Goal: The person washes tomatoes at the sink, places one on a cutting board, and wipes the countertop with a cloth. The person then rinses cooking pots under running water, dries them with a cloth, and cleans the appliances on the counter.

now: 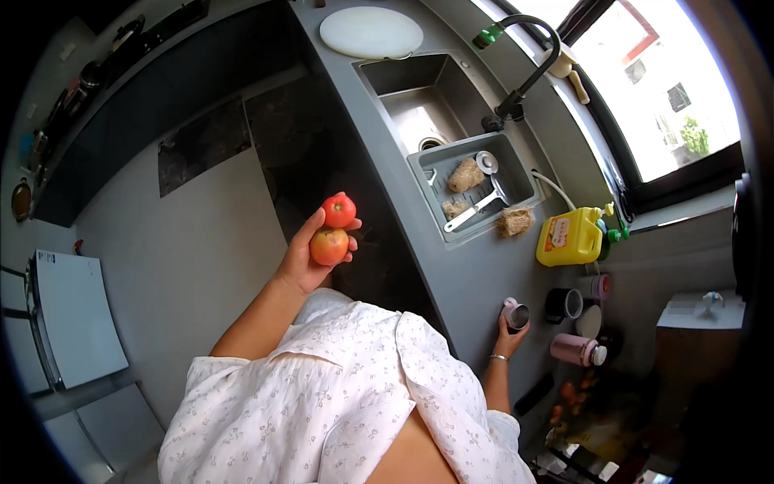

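Observation:
Two red and orange tomatoes rest in my left hand [305, 256], over the floor beside the dark cabinet. The upper tomato [339, 210] is redder; the lower tomato [330, 246] is more orange and touches it. My fingers curl round both. At the counter's lower right, my right hand [512, 332] is wrapped around a small light-coloured cup [509, 306] with a dark opening. Near that hand stand a black mug [563, 304] and a pink bottle [574, 349].
A metal sink [385, 97] with a black faucet [538, 79] holds a grey tray [421, 169] with scrubbers and a white-handled brush. A yellow jug [568, 238] stands beside it. A white round board [371, 32] lies beyond the sink, and a white fridge [81, 319] stands far left.

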The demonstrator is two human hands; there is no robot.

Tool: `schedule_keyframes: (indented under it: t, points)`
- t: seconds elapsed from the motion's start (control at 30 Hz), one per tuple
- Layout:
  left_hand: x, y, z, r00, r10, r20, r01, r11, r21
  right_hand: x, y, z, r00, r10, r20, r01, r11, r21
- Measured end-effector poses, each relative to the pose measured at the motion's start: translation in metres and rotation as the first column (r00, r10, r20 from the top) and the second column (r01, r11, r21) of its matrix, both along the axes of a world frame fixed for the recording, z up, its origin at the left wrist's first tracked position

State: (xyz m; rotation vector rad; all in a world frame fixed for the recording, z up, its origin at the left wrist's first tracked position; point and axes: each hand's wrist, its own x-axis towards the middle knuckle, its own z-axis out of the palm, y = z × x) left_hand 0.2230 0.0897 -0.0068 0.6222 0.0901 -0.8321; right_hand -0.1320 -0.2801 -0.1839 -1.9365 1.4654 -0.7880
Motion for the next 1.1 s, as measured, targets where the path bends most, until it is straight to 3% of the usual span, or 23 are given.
schedule_keyframes:
  t: [0.13,0.2,0.4,0.5,0.53,0.63,0.7,0.73,0.77,0.83,1.1]
  points:
    - [0.057,0.028,0.001,1.0,-0.011,-0.013,0.011,1.0,-0.023,-0.003,-0.001,0.003,0.996,-0.017,-0.087,0.021,0.999,0.039]
    - [0.084,0.041,-0.002,0.999,-0.01,-0.032,0.009,0.999,-0.036,-0.004,0.005,0.002,0.975,-0.109,-0.195,0.094,0.992,-0.082]
    - [0.151,0.059,-0.005,0.994,-0.052,-0.093,0.055,0.998,0.036,0.02,0.065,0.051,0.929,-0.33,-0.169,0.277,0.92,-0.277]
    - [0.185,0.039,-0.005,0.986,-0.122,-0.113,0.129,0.99,0.056,0.059,0.088,0.073,0.935,-0.325,-0.145,0.266,0.909,-0.321]
    - [0.193,0.027,-0.005,0.983,-0.145,-0.108,0.151,0.987,0.054,0.073,0.091,0.075,0.967,-0.238,-0.095,0.196,0.926,-0.323]
    - [0.217,-0.02,0.007,0.943,-0.247,0.221,0.229,0.968,0.103,0.127,0.095,0.085,0.994,-0.106,-0.013,0.096,0.945,-0.313]
    - [0.231,-0.052,0.009,0.921,-0.278,0.274,0.248,0.959,0.138,0.169,0.093,0.093,0.998,-0.057,0.026,0.062,0.952,-0.299]
    - [0.239,-0.069,0.01,0.903,-0.291,0.315,0.244,0.953,0.18,0.193,0.092,0.1,0.999,0.032,-0.025,-0.038,0.945,-0.324]
    - [0.249,-0.084,0.007,0.898,-0.308,0.313,0.259,0.947,0.19,0.214,0.087,0.104,0.99,0.115,-0.079,-0.136,0.929,-0.346]
    - [0.266,-0.114,0.015,0.905,-0.319,0.28,0.259,0.938,0.231,0.258,0.071,0.102,0.986,0.158,-0.042,-0.163,0.921,-0.353]
    - [0.328,-0.188,0.016,0.875,-0.37,0.312,0.263,0.905,0.335,0.422,0.002,0.118,0.87,0.475,0.134,-0.453,0.876,-0.162]
